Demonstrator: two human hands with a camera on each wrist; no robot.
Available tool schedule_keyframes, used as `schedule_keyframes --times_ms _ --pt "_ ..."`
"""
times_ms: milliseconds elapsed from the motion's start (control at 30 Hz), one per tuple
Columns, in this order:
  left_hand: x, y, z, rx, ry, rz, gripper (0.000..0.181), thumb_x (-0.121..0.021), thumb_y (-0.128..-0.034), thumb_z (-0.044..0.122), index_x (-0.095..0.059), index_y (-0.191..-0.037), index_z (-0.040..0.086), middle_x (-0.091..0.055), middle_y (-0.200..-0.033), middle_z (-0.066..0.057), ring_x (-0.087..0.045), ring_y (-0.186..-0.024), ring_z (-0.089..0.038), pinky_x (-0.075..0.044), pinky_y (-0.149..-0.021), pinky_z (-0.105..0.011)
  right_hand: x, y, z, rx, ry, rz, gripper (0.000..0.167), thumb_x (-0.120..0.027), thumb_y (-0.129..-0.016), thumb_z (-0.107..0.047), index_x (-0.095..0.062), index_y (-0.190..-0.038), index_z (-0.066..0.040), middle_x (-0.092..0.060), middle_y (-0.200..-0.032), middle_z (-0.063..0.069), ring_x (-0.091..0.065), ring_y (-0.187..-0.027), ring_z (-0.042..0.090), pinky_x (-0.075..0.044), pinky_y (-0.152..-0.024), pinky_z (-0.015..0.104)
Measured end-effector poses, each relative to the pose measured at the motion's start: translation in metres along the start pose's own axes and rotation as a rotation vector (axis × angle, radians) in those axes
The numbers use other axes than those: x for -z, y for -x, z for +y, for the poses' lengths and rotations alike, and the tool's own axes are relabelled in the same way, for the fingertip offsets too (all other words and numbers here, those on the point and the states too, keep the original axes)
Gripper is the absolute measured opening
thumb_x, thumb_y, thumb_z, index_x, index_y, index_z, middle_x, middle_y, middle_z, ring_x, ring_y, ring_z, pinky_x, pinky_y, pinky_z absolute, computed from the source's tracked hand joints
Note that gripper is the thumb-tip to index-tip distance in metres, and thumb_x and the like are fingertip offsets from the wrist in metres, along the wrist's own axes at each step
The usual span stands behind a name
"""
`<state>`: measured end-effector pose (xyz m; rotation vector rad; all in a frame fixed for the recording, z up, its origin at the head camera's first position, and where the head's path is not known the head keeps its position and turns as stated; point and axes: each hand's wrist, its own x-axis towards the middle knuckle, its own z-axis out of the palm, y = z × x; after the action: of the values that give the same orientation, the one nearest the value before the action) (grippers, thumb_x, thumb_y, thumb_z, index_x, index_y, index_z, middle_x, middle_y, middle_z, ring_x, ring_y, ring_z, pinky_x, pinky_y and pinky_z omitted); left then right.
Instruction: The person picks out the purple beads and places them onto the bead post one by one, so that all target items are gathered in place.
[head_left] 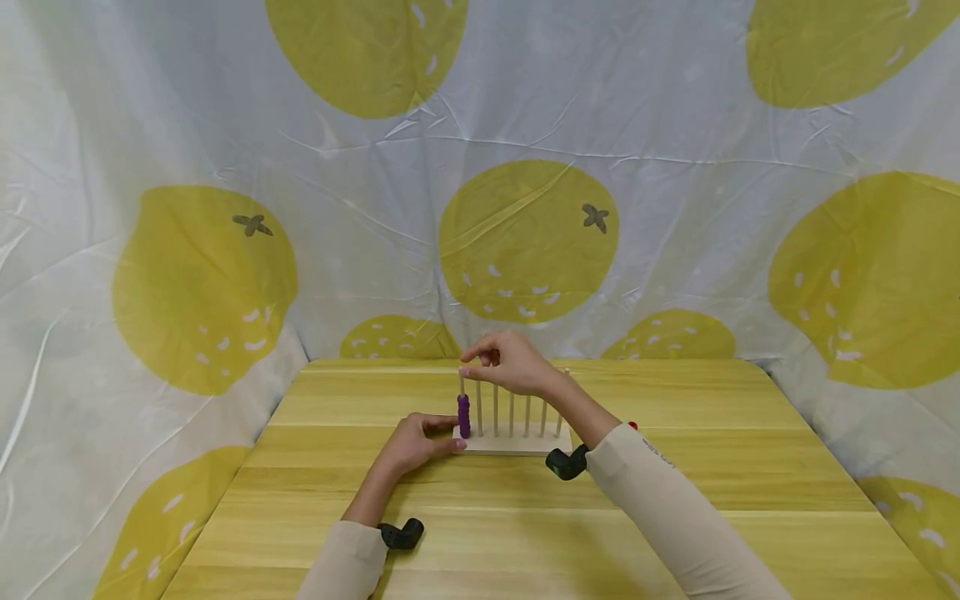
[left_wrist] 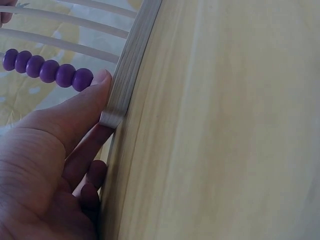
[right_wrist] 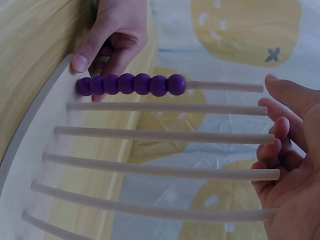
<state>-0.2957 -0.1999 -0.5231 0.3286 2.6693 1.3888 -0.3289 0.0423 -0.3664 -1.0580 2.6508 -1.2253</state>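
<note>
A pale wooden peg stand (head_left: pixel 517 442) with several upright rods rests on the table. Several purple beads (right_wrist: pixel 142 84) are stacked at the bottom of its leftmost rod, whose upper part is bare. My left hand (head_left: pixel 416 442) grips the left end of the base, thumb on top and fingers at the end and underside, as the left wrist view shows. At the tip of the beaded rod is my right hand (head_left: pixel 513 362). Its thumb and forefinger are apart around the tip, with no bead visible between them, and its other fingers are loosely bent.
The stand is on a wooden table (head_left: pixel 480 542). A small red object (head_left: pixel 633 426) shows partly behind the right forearm. A pale cloth (head_left: pixel 675 167) printed with yellow fruit hangs behind and beside the table. Black cameras (head_left: pixel 403 534) are worn on both wrists.
</note>
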Motion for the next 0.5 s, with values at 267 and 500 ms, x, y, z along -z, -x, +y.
schedule_keyframes --times_ms 267,500 --pt "-0.0006 -0.0009 0.0 -0.003 -0.015 -0.004 0.049 -0.086 -0.0839 0.043 -0.075 -0.128 0.025 -0.07 -0.134 -0.004 -0.059 -0.133 -0.036 -0.045 -0.111 -0.059 0.0012 0.0015 0.0025 0.016 0.005 0.007 0.026 -0.077 -0.095 -0.031 -0.08 -0.113 -0.012 -0.059 -0.08 0.0 -0.046 -0.068 0.013 -0.04 -0.062 0.025" --pt "-0.0005 -0.0002 0.0004 0.001 -0.008 0.003 0.049 -0.086 -0.0825 0.045 -0.075 -0.127 0.028 -0.07 -0.135 -0.003 -0.059 -0.133 -0.034 -0.045 -0.111 -0.058 0.0057 0.0063 0.004 0.018 -0.02 0.007 0.027 -0.078 -0.094 -0.031 -0.079 -0.115 -0.015 -0.058 -0.081 0.0 -0.044 -0.067 0.012 -0.039 -0.063 0.024"
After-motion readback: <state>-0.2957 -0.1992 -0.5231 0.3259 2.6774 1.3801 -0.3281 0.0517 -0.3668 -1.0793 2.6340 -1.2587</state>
